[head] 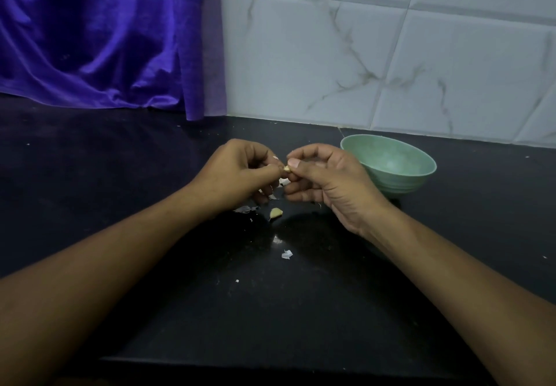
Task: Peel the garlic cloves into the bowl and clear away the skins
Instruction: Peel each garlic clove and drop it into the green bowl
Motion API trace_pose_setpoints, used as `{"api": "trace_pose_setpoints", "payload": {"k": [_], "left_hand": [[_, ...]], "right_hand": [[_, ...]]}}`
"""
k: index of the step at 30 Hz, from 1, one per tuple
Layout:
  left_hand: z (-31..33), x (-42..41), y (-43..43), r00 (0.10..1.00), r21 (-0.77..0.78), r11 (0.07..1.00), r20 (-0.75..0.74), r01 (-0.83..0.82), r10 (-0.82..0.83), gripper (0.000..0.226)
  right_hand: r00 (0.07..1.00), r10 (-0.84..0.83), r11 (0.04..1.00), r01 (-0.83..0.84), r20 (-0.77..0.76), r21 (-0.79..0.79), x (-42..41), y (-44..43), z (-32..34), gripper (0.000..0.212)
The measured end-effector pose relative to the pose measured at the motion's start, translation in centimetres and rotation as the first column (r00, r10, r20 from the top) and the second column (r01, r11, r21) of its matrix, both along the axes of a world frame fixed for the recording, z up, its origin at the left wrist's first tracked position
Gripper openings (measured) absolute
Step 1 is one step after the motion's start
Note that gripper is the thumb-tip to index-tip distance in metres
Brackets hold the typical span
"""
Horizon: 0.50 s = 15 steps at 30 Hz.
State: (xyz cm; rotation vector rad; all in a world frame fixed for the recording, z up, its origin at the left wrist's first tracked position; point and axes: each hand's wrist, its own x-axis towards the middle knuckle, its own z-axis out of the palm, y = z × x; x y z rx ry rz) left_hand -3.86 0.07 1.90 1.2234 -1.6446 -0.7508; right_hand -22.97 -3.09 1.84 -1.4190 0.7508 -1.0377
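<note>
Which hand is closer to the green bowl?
Right. The right hand is beside the green bowl and covers its left edge in this view. The left hand is further left, beyond the right hand. Both pinch one garlic clove.

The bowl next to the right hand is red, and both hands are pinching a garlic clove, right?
Not quite. The head view shows the bowl is pale green, not red. It does sit next to the right hand, and that hand and the left hand both pinch a garlic clove.
</note>
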Motion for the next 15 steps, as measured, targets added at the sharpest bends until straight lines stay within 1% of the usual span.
{"api": "trace_pose_setpoints", "payload": {"k": [2,3,6,8,11,15], "left_hand": [[-0.04,0.06,-0.13,1.000,0.013,1.000,-0.023,-0.005,0.005,0.015],[-0.04,0.09,-0.18,0.999,0.019,1.000,-0.041,-0.007,0.007,0.017],[0.05,0.16,-0.29,0.997,0.031,1.000,-0.078,-0.005,0.007,0.018],[0.04,0.06,-0.28,0.996,0.031,1.000,-0.089,0.004,-0.001,0.019],[0.09,-0.01,-0.27,0.995,0.024,0.999,-0.096,0.023,-0.020,0.021],[0.25,0.45,-0.40,0.997,0.014,1.000,-0.078,0.008,-0.006,0.015]], "right_hand": [[0.999,-0.033,0.994,0.029,-0.033,-0.109,0.11,0.01,-0.05,0.005],[0.998,-0.040,0.989,0.033,-0.047,-0.146,0.11,0.00,-0.06,0.007],[0.996,-0.034,0.980,0.018,-0.078,-0.197,-0.09,0.00,0.06,0.018],[0.996,-0.035,0.976,0.015,-0.087,-0.219,-0.17,0.00,0.12,0.021],[0.996,-0.051,0.976,0.034,-0.073,-0.214,-0.17,-0.11,0.02,0.016],[0.999,-0.023,0.995,0.027,0.038,-0.100,-0.30,-0.24,0.17,0.014]]}}
